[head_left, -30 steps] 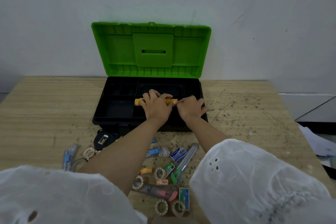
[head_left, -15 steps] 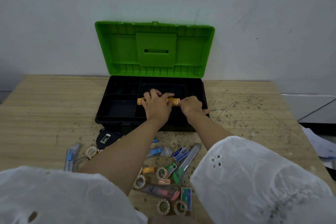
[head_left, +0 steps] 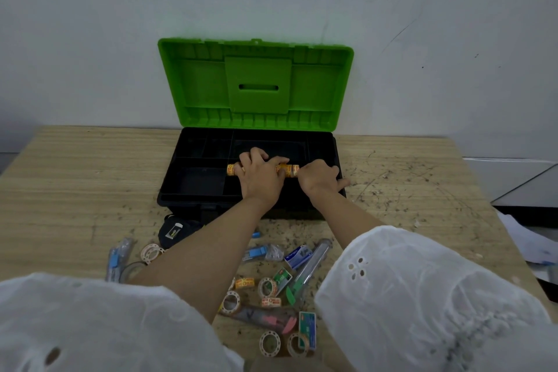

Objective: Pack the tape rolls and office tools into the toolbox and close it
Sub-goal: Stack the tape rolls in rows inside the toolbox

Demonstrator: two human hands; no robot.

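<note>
A black toolbox point(head_left: 193, 181) with its green lid point(head_left: 256, 84) standing open sits against the wall. Over its tray I hold a row of orange-labelled tape rolls point(head_left: 287, 170) lying end to end. My left hand point(head_left: 259, 178) wraps over the middle of the row. At the row's right end, my right hand point(head_left: 317, 178) presses against the last roll, thumb resting on the box's front rim. Loose tape rolls point(head_left: 269, 341), staple boxes point(head_left: 297, 255) and cutters point(head_left: 305, 275) lie on the table between my forearms.
A black tape measure point(head_left: 173, 229) lies just in front of the toolbox. Blue-and-clear packets point(head_left: 116, 260) and a tape ring point(head_left: 151, 252) lie at the left. The wooden table point(head_left: 75, 190) is scuffed on its right side. Papers point(head_left: 525, 238) hang past the right edge.
The view has shifted slightly. Both hands stay on the row of tape rolls over the tray, with the row sitting a little lower and my right hand pressed closer to its end.
</note>
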